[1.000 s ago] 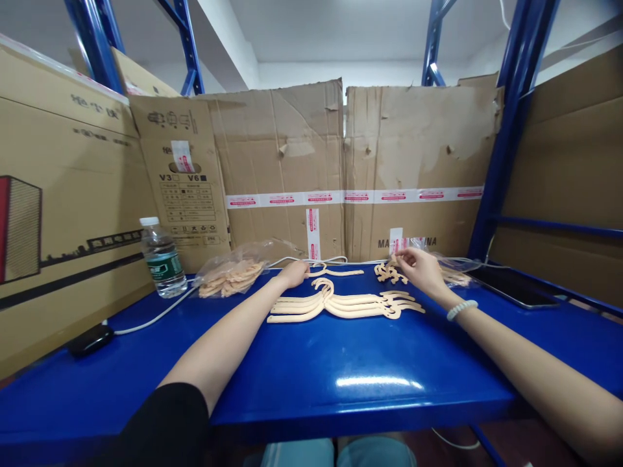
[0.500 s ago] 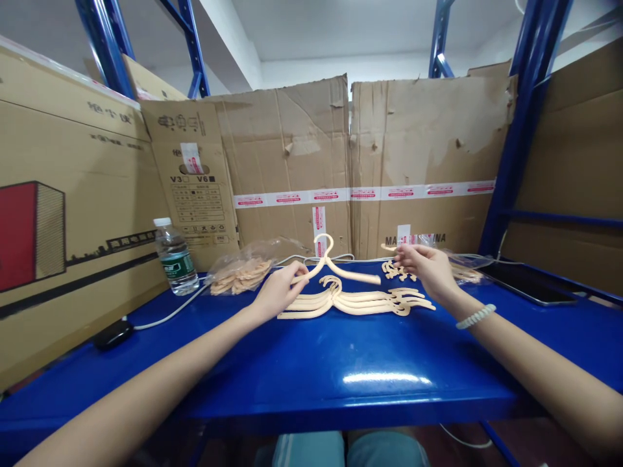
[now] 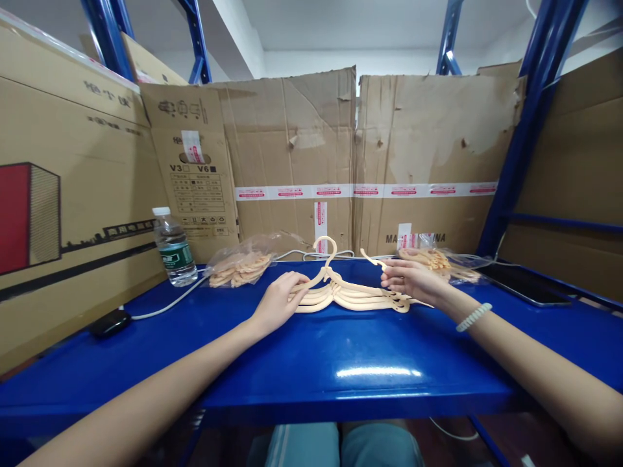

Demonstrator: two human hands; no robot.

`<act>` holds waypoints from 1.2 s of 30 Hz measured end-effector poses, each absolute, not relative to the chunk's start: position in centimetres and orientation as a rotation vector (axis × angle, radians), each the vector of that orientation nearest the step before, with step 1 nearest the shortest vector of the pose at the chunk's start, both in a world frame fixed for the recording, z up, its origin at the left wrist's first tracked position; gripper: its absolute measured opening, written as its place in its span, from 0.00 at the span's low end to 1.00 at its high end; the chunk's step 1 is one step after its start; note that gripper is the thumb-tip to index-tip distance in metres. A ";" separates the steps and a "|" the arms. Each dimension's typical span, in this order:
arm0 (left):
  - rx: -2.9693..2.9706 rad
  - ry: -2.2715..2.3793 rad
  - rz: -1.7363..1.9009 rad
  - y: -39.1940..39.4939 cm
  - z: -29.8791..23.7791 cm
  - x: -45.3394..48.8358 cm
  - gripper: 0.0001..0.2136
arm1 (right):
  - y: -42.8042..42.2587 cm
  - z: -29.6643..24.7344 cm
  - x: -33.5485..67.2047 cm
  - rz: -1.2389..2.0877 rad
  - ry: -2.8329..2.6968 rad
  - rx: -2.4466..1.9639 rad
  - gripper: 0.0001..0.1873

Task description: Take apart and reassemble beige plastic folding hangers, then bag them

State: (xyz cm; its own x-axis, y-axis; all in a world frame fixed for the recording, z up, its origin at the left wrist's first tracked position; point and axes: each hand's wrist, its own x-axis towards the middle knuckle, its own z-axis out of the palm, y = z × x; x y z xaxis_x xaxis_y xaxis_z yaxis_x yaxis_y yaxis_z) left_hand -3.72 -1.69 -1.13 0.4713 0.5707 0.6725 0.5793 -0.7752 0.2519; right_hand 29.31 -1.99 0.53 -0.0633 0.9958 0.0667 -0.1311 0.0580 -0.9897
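Observation:
My left hand [image 3: 282,299] is closed around one arm of a beige plastic hanger [image 3: 351,285], whose hook points up. This hanger is just above or against a pile of similar hangers [image 3: 363,305] lying on the blue table; I cannot tell whether they touch. My right hand [image 3: 407,277] pinches a small curved beige piece [image 3: 372,261], one end of it sticking out to the left. That piece is beside the right end of the hanger, and the fingers hide part of it. Curved end pieces [image 3: 402,302] lie at the pile's right side.
Clear bags of beige parts lie at back left [image 3: 241,266] and back right [image 3: 431,258]. A water bottle [image 3: 174,250] stands left, near a black device [image 3: 109,322] with a white cable. A dark tablet [image 3: 533,285] lies right. Cardboard [image 3: 292,149] walls the back of the blue table [image 3: 302,370].
My left hand has lowered the hanger toward the pile. My right hand has moved left and slightly down with the curved piece, nearer the hanger's right end.

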 end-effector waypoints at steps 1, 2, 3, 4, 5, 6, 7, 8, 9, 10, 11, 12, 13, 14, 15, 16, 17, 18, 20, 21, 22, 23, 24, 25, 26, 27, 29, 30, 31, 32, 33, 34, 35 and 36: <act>-2.686 -1.049 -1.217 -1.7 -1.2 -3.7 0.06 | -2.1 0.6 29.1 1.305 -1.202 -1.028 0.08; -2.687 -1.048 -1.214 -1.8 -1.2 -3.7 0.06 | -2.3 0.7 29.0 1.331 -1.209 -1.018 0.09; -2.687 -1.047 -1.212 -1.8 -1.3 -3.7 0.06 | -2.4 0.8 28.8 1.349 -1.212 -1.008 0.09; -2.687 -1.048 -1.212 -1.8 -1.3 -3.7 0.06 | -2.5 0.8 28.8 1.361 -1.213 -0.999 0.09; -2.686 -1.049 -1.212 -1.8 -1.4 -3.7 0.06 | -2.6 0.9 28.7 1.370 -1.214 -0.994 0.08; -2.686 -1.051 -1.213 -1.8 -1.4 -3.7 0.06 | -2.6 0.9 28.7 1.378 -1.216 -0.994 0.09; -2.685 -1.053 -1.216 -1.8 -1.4 -3.7 0.06 | -2.7 0.9 28.7 1.387 -1.219 -0.998 0.09; -2.685 -1.054 -1.218 -1.8 -1.4 -3.7 0.06 | -2.7 0.9 28.7 1.397 -1.225 -1.003 0.10; -2.687 -1.054 -1.220 -1.8 -1.4 -3.7 0.06 | -2.8 0.9 28.7 1.406 -1.233 -1.007 0.11; -2.688 -1.053 -1.222 -1.8 -1.4 -3.7 0.06 | -2.8 0.9 28.7 1.413 -1.241 -1.010 0.12; -2.690 -1.052 -1.224 -1.8 -1.4 -3.7 0.06 | -2.9 0.9 28.7 1.419 -1.250 -1.009 0.13; -2.692 -1.051 -1.226 -1.9 -1.4 -3.7 0.06 | -2.9 0.9 28.7 1.423 -1.259 -1.005 0.14; -2.692 -1.051 -1.228 -1.9 -1.4 -3.7 0.07 | -3.0 0.9 28.7 1.424 -1.268 -1.001 0.14; -2.692 -1.052 -1.231 -1.9 -1.4 -3.7 0.07 | -3.0 0.9 28.8 1.423 -1.277 -0.996 0.15; -2.691 -1.054 -1.234 -1.9 -1.3 -3.7 0.06 | -3.0 0.9 28.8 1.418 -1.284 -0.992 0.15; -2.691 -1.056 -1.237 -1.9 -1.3 -3.7 0.06 | -2.9 0.8 28.8 1.411 -1.290 -0.988 0.16; -2.691 -1.059 -1.241 -1.9 -1.3 -3.7 0.06 | -2.8 0.8 28.9 1.404 -1.297 -0.986 0.16; -2.691 -1.061 -1.245 -1.9 -1.3 -3.7 0.06 | -2.8 0.7 28.9 1.399 -1.304 -0.986 0.17; -2.692 -1.066 -1.254 -1.9 -1.3 -3.7 0.06 | -2.6 0.6 29.0 1.398 -1.322 -0.986 0.17; -2.691 -1.068 -1.259 -1.9 -1.3 -3.7 0.05 | -2.6 0.6 29.0 1.402 -1.330 -0.985 0.17; -2.691 -1.070 -1.265 -1.9 -1.3 -3.7 0.05 | -2.6 0.6 28.9 1.405 -1.336 -0.981 0.18; -2.690 -1.072 -1.270 -2.0 -1.2 -3.7 0.05 | -2.5 0.6 28.9 1.406 -1.339 -0.975 0.18; -2.690 -1.072 -1.274 -2.0 -1.2 -3.7 0.05 | -2.5 0.6 28.9 1.404 -1.338 -0.967 0.19; -2.690 -1.073 -1.278 -2.0 -1.2 -3.7 0.05 | -2.5 0.6 28.9 1.400 -1.336 -0.959 0.20; -2.690 -1.073 -1.281 -2.0 -1.2 -3.7 0.05 | -2.5 0.6 28.9 1.397 -1.332 -0.953 0.21; -2.690 -1.073 -1.283 -2.0 -1.2 -3.7 0.05 | -2.5 0.5 29.0 1.395 -1.329 -0.949 0.22; -2.689 -1.071 -1.286 -2.0 -1.2 -3.7 0.05 | -2.4 0.5 29.1 1.396 -1.328 -0.949 0.21; -2.690 -1.070 -1.286 -2.0 -1.2 -3.7 0.05 | -2.3 0.5 29.2 1.399 -1.333 -0.953 0.20; -2.691 -1.067 -1.287 -2.0 -1.2 -3.7 0.05 | -2.3 0.4 29.4 1.404 -1.340 -0.958 0.19; -2.692 -1.064 -1.287 -2.0 -1.2 -3.7 0.05 | -2.2 0.4 29.5 1.410 -1.350 -0.964 0.18; -2.693 -1.061 -1.289 -2.0 -1.2 -3.7 0.04 | -2.2 0.4 29.6 1.420 -1.362 -0.972 0.17; -2.693 -1.058 -1.290 -2.0 -1.2 -3.7 0.04 | -2.2 0.5 29.7 1.432 -1.372 -0.978 0.16; -2.692 -1.056 -1.293 -2.0 -1.2 -3.7 0.04 | -2.2 0.5 29.8 1.445 -1.381 -0.983 0.16; -2.691 -1.054 -1.295 -2.0 -1.2 -3.7 0.04 | -2.3 0.5 29.9 1.460 -1.387 -0.986 0.15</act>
